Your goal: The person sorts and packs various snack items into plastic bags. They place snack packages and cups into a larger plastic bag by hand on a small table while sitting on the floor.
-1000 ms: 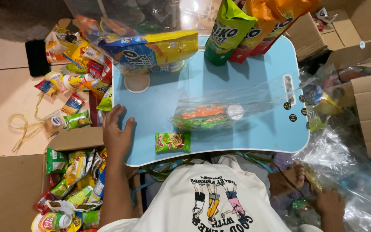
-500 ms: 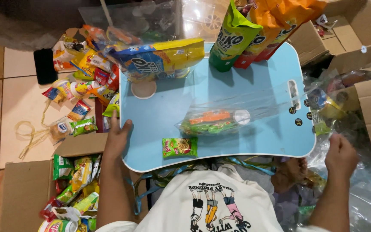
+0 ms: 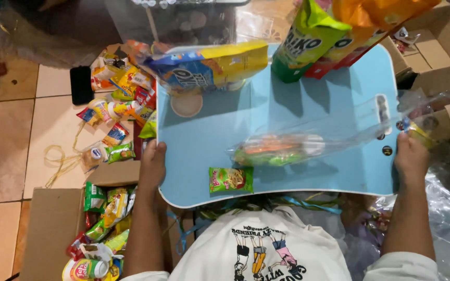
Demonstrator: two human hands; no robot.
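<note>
Since a moment ago, the right hand (image 3: 410, 156) has come up from down by the side and is now holding the right edge of the light blue plastic lap surface (image 3: 287, 104) with a white rim. The left hand (image 3: 153, 165) is staying where it was, gripping the left edge of the surface, with the thumb on top and the fingers curling under. The right hand is closing on its edge too, just beside some small dark dots. The surface is sitting in front of the person, above a white shirt with cartoon pictures (image 3: 261, 255). On the surface, a clear plastic bag with orange and green snacks inside (image 3: 287, 148) is lying on its side near the middle. A small green snack packet (image 3: 230, 179) is lying flat near the front edge, between the two hands. A big blue and yellow snack bag (image 3: 209, 65) is leaning at the far left corner, and a tall green snack bag (image 3: 308, 39) is standing at the far side, touching an orange one (image 3: 376, 15). On the left, a brown cardboard box full of small snack packets (image 3: 53, 229) is sitting on the tiled floor (image 3: 6, 156), just beside the left arm. More loose packets (image 3: 115, 104) are lying on the floor further away.
</note>
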